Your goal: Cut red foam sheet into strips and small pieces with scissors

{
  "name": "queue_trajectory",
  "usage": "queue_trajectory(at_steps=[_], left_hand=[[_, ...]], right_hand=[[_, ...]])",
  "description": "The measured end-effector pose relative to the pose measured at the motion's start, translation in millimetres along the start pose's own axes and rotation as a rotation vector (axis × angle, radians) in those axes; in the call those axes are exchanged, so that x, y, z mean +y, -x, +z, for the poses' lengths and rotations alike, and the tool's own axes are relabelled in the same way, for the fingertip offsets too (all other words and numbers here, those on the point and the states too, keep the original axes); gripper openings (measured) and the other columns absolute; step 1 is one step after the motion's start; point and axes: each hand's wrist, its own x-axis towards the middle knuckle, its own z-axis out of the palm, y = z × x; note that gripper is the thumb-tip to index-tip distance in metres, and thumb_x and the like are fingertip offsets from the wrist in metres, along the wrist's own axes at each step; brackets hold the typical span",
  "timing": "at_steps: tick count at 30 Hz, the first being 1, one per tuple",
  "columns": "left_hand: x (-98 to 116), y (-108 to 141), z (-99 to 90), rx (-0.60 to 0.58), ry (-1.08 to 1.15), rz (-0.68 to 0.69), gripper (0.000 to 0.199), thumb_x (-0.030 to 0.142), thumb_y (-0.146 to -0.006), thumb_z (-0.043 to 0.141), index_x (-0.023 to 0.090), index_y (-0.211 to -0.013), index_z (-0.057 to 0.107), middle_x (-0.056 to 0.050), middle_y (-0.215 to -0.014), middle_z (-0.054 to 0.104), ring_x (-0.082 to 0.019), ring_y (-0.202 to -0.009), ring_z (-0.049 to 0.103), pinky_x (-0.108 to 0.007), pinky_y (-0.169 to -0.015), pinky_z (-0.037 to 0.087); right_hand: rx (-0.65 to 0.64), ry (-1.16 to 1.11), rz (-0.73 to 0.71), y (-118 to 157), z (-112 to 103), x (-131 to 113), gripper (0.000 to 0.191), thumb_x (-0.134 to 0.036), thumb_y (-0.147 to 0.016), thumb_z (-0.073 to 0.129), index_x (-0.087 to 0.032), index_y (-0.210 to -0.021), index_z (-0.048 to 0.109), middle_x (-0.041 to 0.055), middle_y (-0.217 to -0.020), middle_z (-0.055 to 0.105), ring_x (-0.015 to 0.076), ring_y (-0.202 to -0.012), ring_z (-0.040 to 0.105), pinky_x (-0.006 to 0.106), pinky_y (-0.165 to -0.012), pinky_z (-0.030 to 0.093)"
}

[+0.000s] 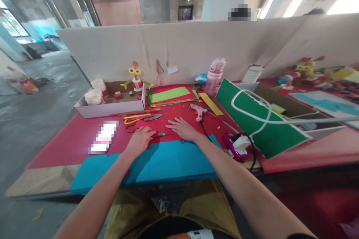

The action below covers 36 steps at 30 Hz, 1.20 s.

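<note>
My left hand [140, 140] lies palm down on a piece of red paper [160, 127], its fingers stretched to the right. Flat on the red surface, with fingers spread, is my right hand [183, 129]. Between the hands shows a metal blade tip [162, 134]; a red handle loop [129, 129] sticks out left of my left hand. Blue paper [174, 162] stretches under my wrists along the table's front edge. Yellow-handled scissors [134, 120] lie just beyond my left hand. A pink glue gun [199, 112] rests beyond my right hand.
Left stands a shallow box [112, 109] with paper cups and a yellow-eyed figure [137, 81]. Coloured sheets [171, 95] are stacked behind. At right are a purple power strip [234, 147], a green board [252, 119] and a white cable [294, 121]. A lit phone [104, 137] lies left.
</note>
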Motion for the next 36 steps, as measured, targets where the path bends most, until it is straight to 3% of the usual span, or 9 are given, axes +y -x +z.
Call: queue_trajectory(at_steps=[10,17,21,26,36], left_hand=[[8.9,-5.0,5.5,0.011,-0.035,0.037,0.038,0.014,-0.090,0.042,0.019,-0.124,0.059,-0.010,-0.109,0.059,-0.022,-0.098,0.053,-0.037,-0.091,0.043],[6.8,-3.0,2.1,0.018,-0.069,0.033,0.037,0.017,-0.091,0.043,0.020,-0.124,0.059,-0.010,-0.110,0.059,-0.022,-0.100,0.053,-0.039,-0.093,0.042],[6.0,-4.2,-0.1,0.015,-0.063,0.027,0.036,0.018,-0.091,0.043,0.019,-0.122,0.060,-0.011,-0.110,0.059,-0.023,-0.102,0.052,-0.039,-0.091,0.043],[5.0,-4.0,1.9,0.015,-0.048,0.026,0.037,0.017,-0.091,0.042,0.018,-0.123,0.060,-0.011,-0.110,0.058,-0.023,-0.102,0.052,-0.039,-0.093,0.042],[19.6,-13.4,5.5,0.024,-0.041,0.056,0.036,0.016,-0.090,0.044,0.019,-0.122,0.061,-0.010,-0.105,0.059,-0.022,-0.097,0.052,-0.038,-0.093,0.042]], right_hand=[[-0.006,-0.010,0.015,-0.9,1.3,2.2,0.043,-0.036,-0.100,0.026,-0.037,-0.139,0.043,-0.0048,-0.151,0.033,0.0237,-0.143,0.019,0.051,-0.116,0.013],[-0.010,-0.038,0.118,-14.5,-0.8,-10.0,0.044,-0.035,-0.099,0.028,-0.037,-0.141,0.040,-0.0040,-0.152,0.032,0.0285,-0.143,0.018,0.055,-0.115,0.012],[0.046,-0.141,0.071,1.3,-8.7,5.1,0.045,-0.036,-0.099,0.026,-0.033,-0.143,0.038,-0.0003,-0.153,0.031,0.0259,-0.143,0.019,0.054,-0.115,0.014],[0.039,-0.153,0.005,34.5,-11.2,25.1,0.043,-0.027,-0.098,0.028,-0.028,-0.137,0.049,0.0035,-0.149,0.038,0.0236,-0.142,0.023,0.052,-0.115,0.016],[0.035,-0.088,0.055,38.7,-10.7,15.1,0.046,-0.019,-0.096,0.030,-0.029,-0.137,0.048,0.0035,-0.149,0.038,0.0245,-0.141,0.026,0.054,-0.113,0.019]])
